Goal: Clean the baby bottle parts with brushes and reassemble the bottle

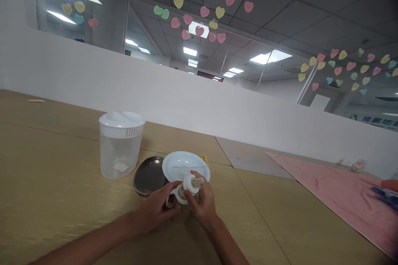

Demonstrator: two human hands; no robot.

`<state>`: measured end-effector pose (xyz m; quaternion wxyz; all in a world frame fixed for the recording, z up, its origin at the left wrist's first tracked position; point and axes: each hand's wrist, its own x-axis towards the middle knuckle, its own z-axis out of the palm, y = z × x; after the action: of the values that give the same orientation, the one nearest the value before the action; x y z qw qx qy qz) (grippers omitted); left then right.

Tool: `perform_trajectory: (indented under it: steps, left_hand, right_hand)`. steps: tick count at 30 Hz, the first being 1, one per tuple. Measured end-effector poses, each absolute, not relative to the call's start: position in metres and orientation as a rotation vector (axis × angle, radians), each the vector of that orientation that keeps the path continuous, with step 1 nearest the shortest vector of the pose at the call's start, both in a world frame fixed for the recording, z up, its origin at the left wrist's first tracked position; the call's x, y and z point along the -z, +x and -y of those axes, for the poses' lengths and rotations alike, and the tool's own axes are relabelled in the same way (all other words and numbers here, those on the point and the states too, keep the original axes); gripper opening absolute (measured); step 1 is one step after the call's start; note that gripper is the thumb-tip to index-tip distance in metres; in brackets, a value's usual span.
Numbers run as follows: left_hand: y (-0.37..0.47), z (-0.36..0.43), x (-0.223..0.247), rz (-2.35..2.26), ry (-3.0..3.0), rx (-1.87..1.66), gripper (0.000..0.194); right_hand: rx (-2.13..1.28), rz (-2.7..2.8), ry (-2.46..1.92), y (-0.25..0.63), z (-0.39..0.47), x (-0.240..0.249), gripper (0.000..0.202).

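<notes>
My left hand (157, 208) is wrapped round a small bottle or jar with a white collar and a loop handle (182, 197); its lower part is mostly hidden by my fingers. In my right hand (203, 203) is a white round cap with a clear knobbed tip (192, 183), pinched between thumb and fingers. The cap is tilted at the jar's mouth; whether the two touch is unclear. Just behind my hands lies a white oval dish (185, 162) with a thin rod or line across it. A dark metal tray (149, 176) sits to its left, partly under the dish.
A clear plastic bucket with a white lid (121, 145) stands on the wooden table (62, 174) at the left. Yellow sticks (204, 158) lie behind the dish. A pink cloth (338, 188) covers the right side, with blue-handled scissors (385, 195) at its edge. A white partition runs behind.
</notes>
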<state>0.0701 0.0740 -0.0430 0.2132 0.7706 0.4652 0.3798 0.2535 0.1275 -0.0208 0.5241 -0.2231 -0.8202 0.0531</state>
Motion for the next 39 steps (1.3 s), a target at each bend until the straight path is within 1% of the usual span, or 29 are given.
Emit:
perform_trajectory:
  steps: [3,8,13,16,27,32,39]
  left_hand:
    - [0.07,-0.074,0.042,-1.281,2.147,-1.043,0.061]
    - [0.069,-0.073,0.042,-1.244,2.133,-1.041,0.061]
    - [0.069,-0.073,0.042,-1.241,2.105,-1.038,0.061]
    - [0.069,-0.073,0.042,-1.234,2.121,-1.039,0.06]
    - [0.068,-0.074,0.044,-1.249,2.136,-1.04,0.06]
    - [0.069,-0.073,0.042,-1.242,2.137,-1.033,0.06]
    - [0.069,-0.073,0.042,-1.226,2.126,-1.059,0.059]
  right_hand:
    - [-0.195,1.787,-0.598,0.251,-0.128,0.02,0.042]
    - [-0.238,1.525,-0.671,0.247,-0.132,0.02,0.038]
    - [-0.294,1.31,-0.717,0.247,-0.135,0.015,0.046]
    - [-0.362,1.291,-0.714,0.249,-0.137,0.013,0.05]
    - [-0.748,1.287,-0.671,0.254,-0.151,0.016,0.054]
    - [-0.769,1.289,-0.676,0.255,-0.152,0.015,0.048]
    - [-0.786,1.258,-0.692,0.26,-0.15,0.011,0.048]
